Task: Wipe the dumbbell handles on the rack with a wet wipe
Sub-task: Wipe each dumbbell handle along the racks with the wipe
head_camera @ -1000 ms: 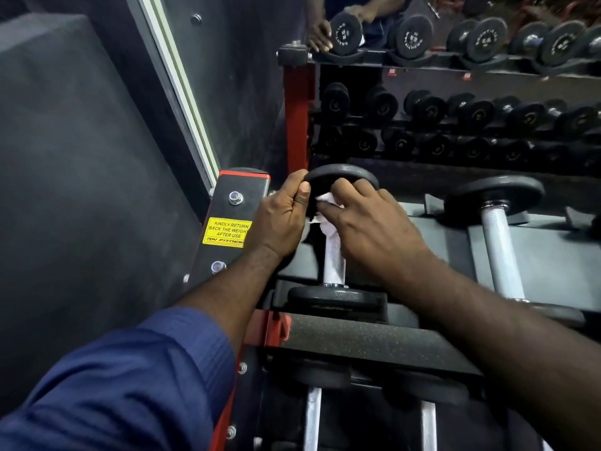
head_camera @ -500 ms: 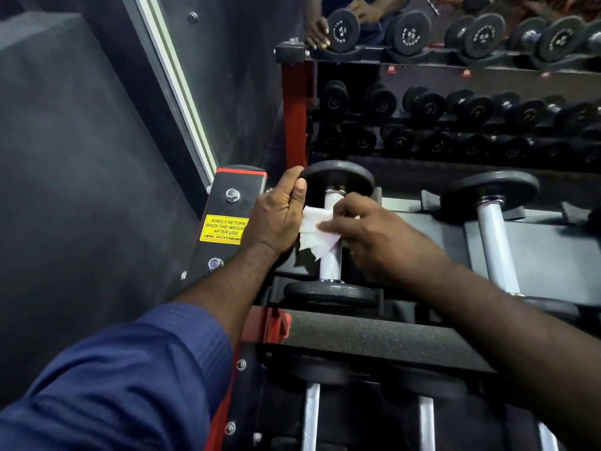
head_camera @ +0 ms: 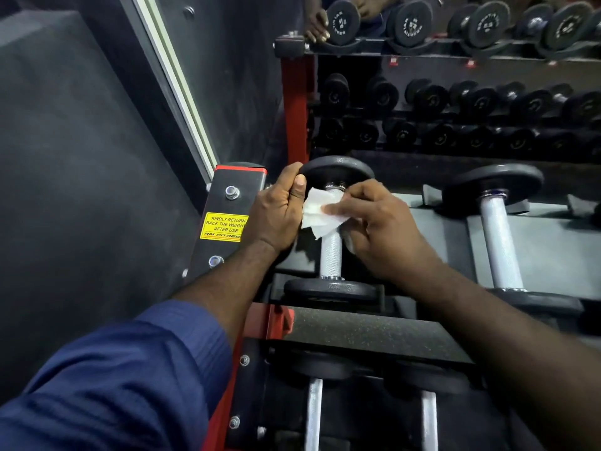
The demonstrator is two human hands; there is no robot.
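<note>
the wet wipe (head_camera: 320, 211) sits up on the far part of the dumbbell handle (head_camera: 331, 255), just under the far plate (head_camera: 338, 172). half a sec ago it was lower, nearer mid-handle, and a sec ago it was bunched right against that plate, so it's going down and back up the bar: a scrubbing stroke, not one pass. the right hand (head_camera: 380, 232) has changed too. a sec ago it lay draped over the bar; now the thumb presses the wipe onto the metal and the other fingers (head_camera: 364, 192) arch over and round the bar's right side, closed on wipe + handle together. the left hand (head_camera: 276, 216) hasn't shifted: thumb over the far plate's left rim, fingers curled tight beside the wipe's left edge and touching it; can't tell if they pinch it too. the dumbbell lies at the left end of the rack (head_camera: 553, 255) shelf, bar running front to back, near plate (head_camera: 330, 289) at the front edge. the near half of the bar shows bare knurled metal. my read: this handle is mid-clean and the near end prob still needs a pass. the next dumbbell (head_camera: 497, 242), further right on the shelf, has no hand on it, and the lower-tier bars (head_camera: 313, 415) wait too, so the task looks early.
</note>
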